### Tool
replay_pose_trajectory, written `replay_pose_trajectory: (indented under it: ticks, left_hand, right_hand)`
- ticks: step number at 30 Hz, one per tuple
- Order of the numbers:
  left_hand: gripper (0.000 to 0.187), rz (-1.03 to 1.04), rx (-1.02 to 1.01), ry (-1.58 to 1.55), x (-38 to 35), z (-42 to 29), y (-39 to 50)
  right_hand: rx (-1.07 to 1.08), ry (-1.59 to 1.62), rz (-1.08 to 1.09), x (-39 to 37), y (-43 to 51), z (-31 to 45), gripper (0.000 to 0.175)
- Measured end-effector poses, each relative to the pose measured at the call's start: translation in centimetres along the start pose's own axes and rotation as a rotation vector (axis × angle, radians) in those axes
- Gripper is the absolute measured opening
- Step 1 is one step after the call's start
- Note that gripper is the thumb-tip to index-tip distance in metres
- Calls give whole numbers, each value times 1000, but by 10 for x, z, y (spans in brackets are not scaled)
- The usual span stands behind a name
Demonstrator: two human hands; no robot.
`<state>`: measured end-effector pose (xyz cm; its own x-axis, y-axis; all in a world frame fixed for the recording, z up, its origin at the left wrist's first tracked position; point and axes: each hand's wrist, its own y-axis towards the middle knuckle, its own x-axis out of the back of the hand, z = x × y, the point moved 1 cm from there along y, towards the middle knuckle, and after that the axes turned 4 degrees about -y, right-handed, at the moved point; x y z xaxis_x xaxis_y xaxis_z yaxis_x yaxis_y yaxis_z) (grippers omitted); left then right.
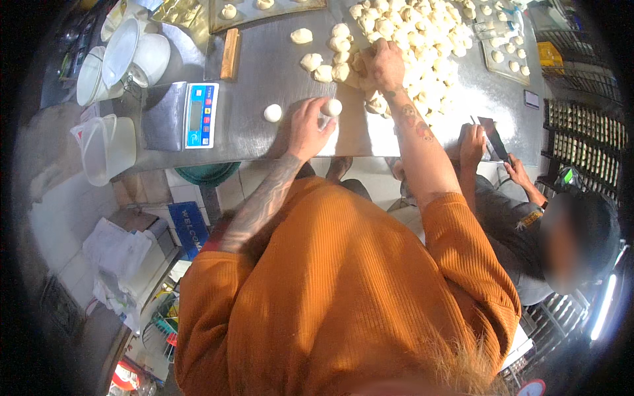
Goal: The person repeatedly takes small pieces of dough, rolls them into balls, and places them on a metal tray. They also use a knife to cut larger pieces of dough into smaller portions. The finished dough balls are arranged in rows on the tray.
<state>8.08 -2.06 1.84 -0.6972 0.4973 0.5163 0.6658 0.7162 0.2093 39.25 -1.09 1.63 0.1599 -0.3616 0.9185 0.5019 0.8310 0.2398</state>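
On the metal table, my left hand (311,127) rests with its fingers spread beside a smooth, round dough ball (332,107), its fingertips at the ball's left side. A second smooth dough ball (272,113) lies a little to the left. My right hand (387,64) reaches over the left edge of a big pile of rough dough pieces (426,44), fingers curled down; whether it grips a piece is hidden. Several loose dough pieces (323,74) lie left of that hand.
A digital scale (200,116), a wooden-handled dough scraper (230,53) and white plastic tubs (151,59) stand left. Trays of dough lie at the far side (267,16) and right (500,64). At right, a co-worker's hands (473,143) hold a dark blade (494,138).
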Motion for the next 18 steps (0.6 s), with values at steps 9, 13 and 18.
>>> replay_pose_trajectory:
  ticks: [9,13,18]
  left_hand:
    - [63,-116,200,46,-22,-8,-13]
    - [53,-96,165,71,-21,-6,-11]
    - [44,-60,254,94,-27,-7,-7]
  right_hand:
    - [28,378,273,141,-112,47,53]
    - [-14,270,588,131,-197,56,49]
    - [-14,393,395,129,-221,56,50]
